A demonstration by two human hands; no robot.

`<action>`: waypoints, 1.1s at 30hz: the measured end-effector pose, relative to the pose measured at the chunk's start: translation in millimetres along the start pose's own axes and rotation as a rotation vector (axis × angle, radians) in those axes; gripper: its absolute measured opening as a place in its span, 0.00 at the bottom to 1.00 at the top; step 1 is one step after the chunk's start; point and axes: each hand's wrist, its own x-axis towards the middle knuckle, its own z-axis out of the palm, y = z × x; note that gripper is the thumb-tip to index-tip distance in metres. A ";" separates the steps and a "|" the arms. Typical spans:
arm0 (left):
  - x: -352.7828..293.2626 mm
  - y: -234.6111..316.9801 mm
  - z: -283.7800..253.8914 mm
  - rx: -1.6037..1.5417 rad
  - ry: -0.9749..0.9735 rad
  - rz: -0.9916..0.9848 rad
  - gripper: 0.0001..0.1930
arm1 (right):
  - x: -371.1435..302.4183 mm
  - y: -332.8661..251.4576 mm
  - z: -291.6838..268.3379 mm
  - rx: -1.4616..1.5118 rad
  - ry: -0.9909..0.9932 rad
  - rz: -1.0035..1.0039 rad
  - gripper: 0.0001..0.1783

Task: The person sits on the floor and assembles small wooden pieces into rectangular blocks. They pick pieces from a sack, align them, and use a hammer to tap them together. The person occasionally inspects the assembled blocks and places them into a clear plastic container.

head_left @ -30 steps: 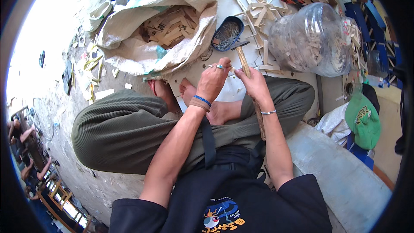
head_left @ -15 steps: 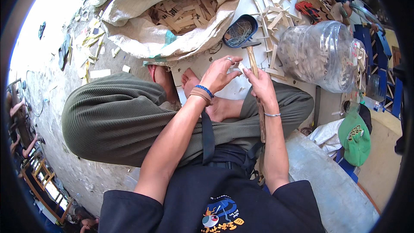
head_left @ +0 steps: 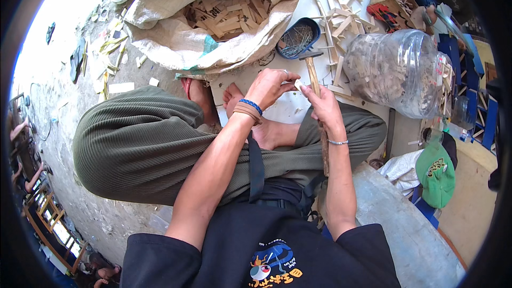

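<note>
My right hand [head_left: 326, 108] is closed around the wooden handle of a hammer [head_left: 311, 76], whose metal head points away from me. Thumb and fingertips of that same hand also pinch a small pale piece of wood [head_left: 298, 84]. Close beside it on the left, my left hand [head_left: 268, 87] has its fingertips drawn together in a pinch near the pale piece; what they hold, if anything, is too small to make out. Just beyond both hands stands a blue container [head_left: 318, 33] with many thin nails [head_left: 296, 41] inside.
A big woven sack [head_left: 154, 37] of small wood pieces [head_left: 229, 16] stands ahead. Joined wooden strips [head_left: 341, 21] lie in a pile ahead right, beside a large clear plastic jar [head_left: 394, 72]. A green cap [head_left: 437, 173] is at the right. Scraps [head_left: 114, 48] litter the floor on the left.
My left hand's fingers have closed from a spread position into a pinch beside the pale piece. The right hand, with the hammer and the piece, stays nearly in place.
</note>
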 end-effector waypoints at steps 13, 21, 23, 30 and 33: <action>1.2 -4.3 1.8 -0.019 -0.027 0.007 0.15 | -0.8 0.4 -1.9 -0.001 -0.010 0.025 0.21; -4.0 2.0 -0.5 -0.325 -0.091 -0.195 0.23 | -2.2 -1.5 1.1 0.014 0.020 0.000 0.20; -5.2 1.3 1.0 -0.451 -0.093 -0.259 0.24 | -2.2 -2.0 2.9 0.007 0.037 -0.001 0.20; -2.4 -5.4 -4.0 -0.462 -0.230 -0.303 0.24 | -0.2 -0.7 1.8 -0.015 0.038 0.000 0.21; -1.9 -5.5 -4.2 -0.501 -0.243 -0.316 0.25 | -0.6 0.3 1.0 -0.001 0.050 0.013 0.21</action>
